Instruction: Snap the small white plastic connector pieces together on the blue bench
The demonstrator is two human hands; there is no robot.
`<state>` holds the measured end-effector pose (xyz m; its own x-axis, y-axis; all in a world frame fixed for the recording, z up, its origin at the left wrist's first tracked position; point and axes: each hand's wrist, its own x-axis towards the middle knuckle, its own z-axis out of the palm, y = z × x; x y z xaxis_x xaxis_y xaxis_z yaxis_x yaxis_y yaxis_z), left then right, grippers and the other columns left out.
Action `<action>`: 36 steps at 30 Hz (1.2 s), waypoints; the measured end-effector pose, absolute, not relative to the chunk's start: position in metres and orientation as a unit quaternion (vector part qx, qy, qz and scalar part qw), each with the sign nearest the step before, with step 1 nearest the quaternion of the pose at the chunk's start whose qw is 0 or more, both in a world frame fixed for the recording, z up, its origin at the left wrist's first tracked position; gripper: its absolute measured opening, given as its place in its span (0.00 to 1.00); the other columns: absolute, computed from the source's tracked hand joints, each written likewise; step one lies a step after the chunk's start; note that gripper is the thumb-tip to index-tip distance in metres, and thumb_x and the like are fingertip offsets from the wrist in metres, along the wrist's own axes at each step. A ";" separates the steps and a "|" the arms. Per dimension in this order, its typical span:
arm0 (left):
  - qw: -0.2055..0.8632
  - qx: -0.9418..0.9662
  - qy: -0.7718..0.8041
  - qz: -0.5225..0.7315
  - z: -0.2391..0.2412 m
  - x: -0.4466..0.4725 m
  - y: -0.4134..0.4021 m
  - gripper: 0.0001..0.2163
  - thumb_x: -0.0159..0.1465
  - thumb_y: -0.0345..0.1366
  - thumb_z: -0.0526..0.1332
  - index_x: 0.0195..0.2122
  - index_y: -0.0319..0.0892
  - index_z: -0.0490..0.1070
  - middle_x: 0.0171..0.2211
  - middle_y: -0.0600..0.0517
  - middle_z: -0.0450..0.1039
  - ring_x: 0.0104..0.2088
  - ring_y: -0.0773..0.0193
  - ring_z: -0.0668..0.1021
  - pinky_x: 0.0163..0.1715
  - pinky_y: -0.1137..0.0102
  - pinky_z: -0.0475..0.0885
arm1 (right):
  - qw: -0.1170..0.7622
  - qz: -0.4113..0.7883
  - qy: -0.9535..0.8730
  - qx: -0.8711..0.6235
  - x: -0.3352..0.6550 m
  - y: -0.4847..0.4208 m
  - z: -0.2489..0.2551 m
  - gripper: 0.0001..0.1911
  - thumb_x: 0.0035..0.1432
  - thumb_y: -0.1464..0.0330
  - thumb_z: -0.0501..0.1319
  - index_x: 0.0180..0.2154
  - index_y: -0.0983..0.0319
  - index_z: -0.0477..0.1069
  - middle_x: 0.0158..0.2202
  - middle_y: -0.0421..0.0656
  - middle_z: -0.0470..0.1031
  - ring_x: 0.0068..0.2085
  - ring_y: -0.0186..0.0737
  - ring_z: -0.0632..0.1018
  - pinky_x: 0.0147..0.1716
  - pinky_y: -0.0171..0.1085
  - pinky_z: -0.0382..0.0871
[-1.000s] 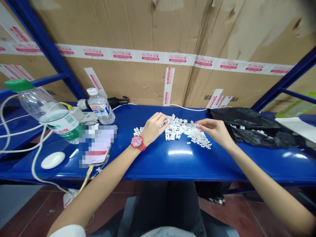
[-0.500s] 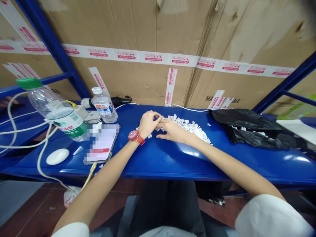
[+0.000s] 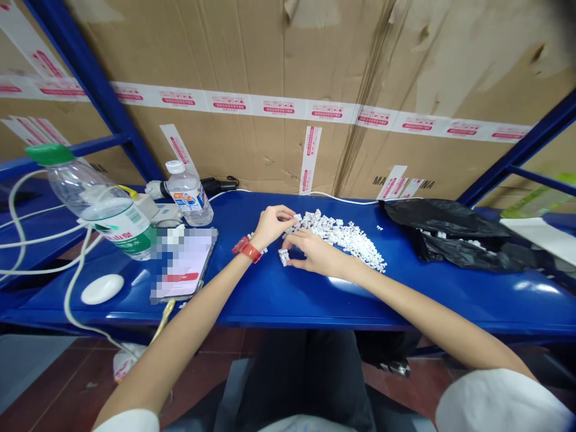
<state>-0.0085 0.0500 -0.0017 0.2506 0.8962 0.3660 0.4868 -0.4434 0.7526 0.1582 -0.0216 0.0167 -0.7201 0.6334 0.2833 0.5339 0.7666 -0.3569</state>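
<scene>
A heap of small white plastic pieces [image 3: 360, 243] spreads over the blue tabletop [image 3: 270, 294]. At the heap's left end, my left hand [image 3: 273, 225] pinches one small white piece [image 3: 297, 217] between thumb and fingertips; a red watch [image 3: 247, 248] is on that wrist. My right hand [image 3: 317, 253] lies just in front of the heap, its thumb and index finger closed about a small white plastic piece [image 3: 283, 257] near the surface. A few more white pieces show beside my left wrist, partly hidden. The exact shape of the pieces is too small to make out.
To the left are a green-capped bottle [image 3: 119, 225], a smaller bottle [image 3: 191, 198], a phone [image 3: 186, 264], a white oval object [image 3: 102, 289] and loose white cables. A black plastic bag [image 3: 450, 222] holding white pieces lies right. Cardboard [image 3: 252, 48] stands behind.
My hands, together half a second ago, have moved apart. My right hand has come slightly nearer with a white piece at its fingertips, and a piece now shows in my left fingertips.
</scene>
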 end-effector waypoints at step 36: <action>-0.036 0.840 0.241 0.484 0.002 0.013 0.023 0.05 0.69 0.36 0.62 0.39 0.40 0.72 0.37 0.49 0.78 0.40 0.61 0.78 0.43 0.65 0.74 | 0.528 0.416 -0.585 -0.453 0.200 -0.009 0.027 0.18 0.42 0.57 0.75 0.32 0.63 0.81 0.28 0.43 0.79 0.27 0.35 0.75 0.33 0.40 0.73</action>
<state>0.0125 0.0231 0.0018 0.4153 0.3702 0.8309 0.4406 -0.8810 0.1723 0.2002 -0.0086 0.0271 -0.0321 0.9698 0.2416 0.0897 0.2436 -0.9657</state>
